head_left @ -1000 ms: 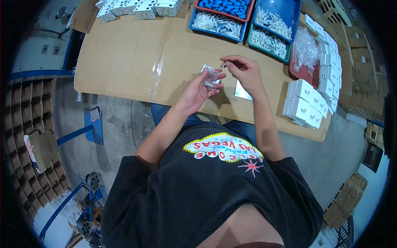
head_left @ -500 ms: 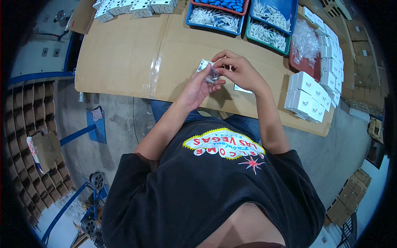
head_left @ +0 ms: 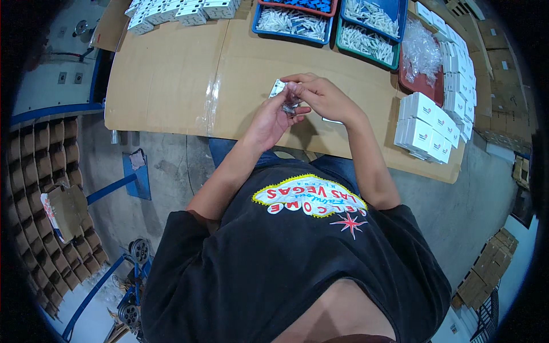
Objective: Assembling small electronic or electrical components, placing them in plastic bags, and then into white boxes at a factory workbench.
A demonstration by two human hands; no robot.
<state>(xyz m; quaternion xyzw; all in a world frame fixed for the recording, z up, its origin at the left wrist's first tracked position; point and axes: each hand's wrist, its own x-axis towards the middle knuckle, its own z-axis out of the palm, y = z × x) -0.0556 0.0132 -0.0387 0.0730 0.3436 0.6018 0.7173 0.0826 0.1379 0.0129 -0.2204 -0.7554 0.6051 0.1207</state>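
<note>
My left hand (head_left: 269, 121) is closed around a small white box (head_left: 277, 87) with dark print, held over the near part of the cardboard-covered table. A small clear plastic packet (head_left: 290, 107) shows between the left thumb and fingers, partly covered. From the right, my right hand (head_left: 325, 96) reaches over with its thumb and fingers pinched together at the box and packet. What exactly those right fingertips grip is hidden. Below the right wrist, a flat white piece (head_left: 331, 120) lies on the table, mostly hidden by the forearm.
White boxes (head_left: 207, 9) stand in rows at the far left. Blue tray (head_left: 320, 41) and green tray (head_left: 366, 54) hold white slim parts; a red tray (head_left: 409, 83) holds clear plastic bags (head_left: 422, 51). Stacked white boxes (head_left: 424, 128) stand at the right on the table cardboard (head_left: 166, 86).
My right hand has shifted slightly left and its fingers now sit closer to the left thumb, covering more of the box. The whole view has shifted a little.
</note>
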